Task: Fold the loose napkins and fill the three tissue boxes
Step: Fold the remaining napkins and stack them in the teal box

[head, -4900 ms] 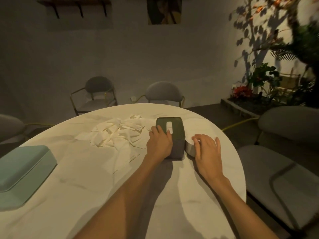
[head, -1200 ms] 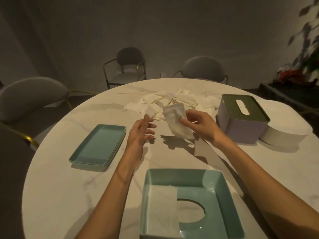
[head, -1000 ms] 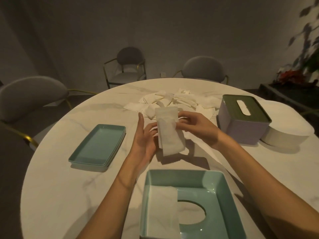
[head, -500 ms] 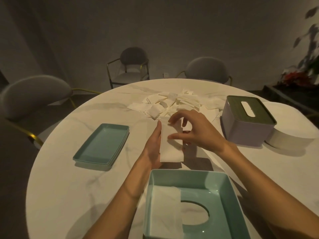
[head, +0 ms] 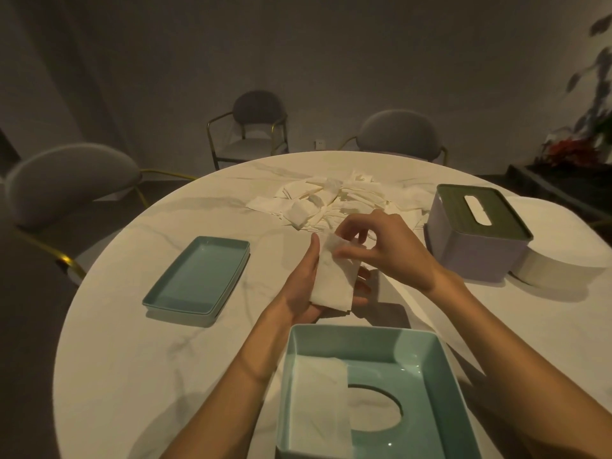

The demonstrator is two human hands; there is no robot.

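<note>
A folded white napkin (head: pixel 332 279) lies across my left hand (head: pixel 306 286), whose palm faces up just above the table with fingers nearly straight under the paper. My right hand (head: pixel 381 250) pinches the napkin's upper edge between thumb and forefinger. Close in front of me stands an upturned teal tissue box (head: pixel 427 366) with an oval hole in its floor and one folded napkin (head: pixel 319 405) inside at its left. Loose napkins (head: pixel 334 200) are heaped at the table's far middle. A lilac tissue box with a green slotted lid (head: pixel 477 233) stands at the right.
A teal tray-like lid (head: pixel 198 279) lies on the white marble table (head: pixel 139 359) at the left. A white round-cornered box (head: pixel 563 246) sits behind the lilac one. Grey chairs (head: pixel 66 183) ring the table, and a plant (head: pixel 576 144) stands at far right.
My left hand has turned palm-up under the folded napkin and lifted it. My right hand has shifted to pinch its upper edge.
</note>
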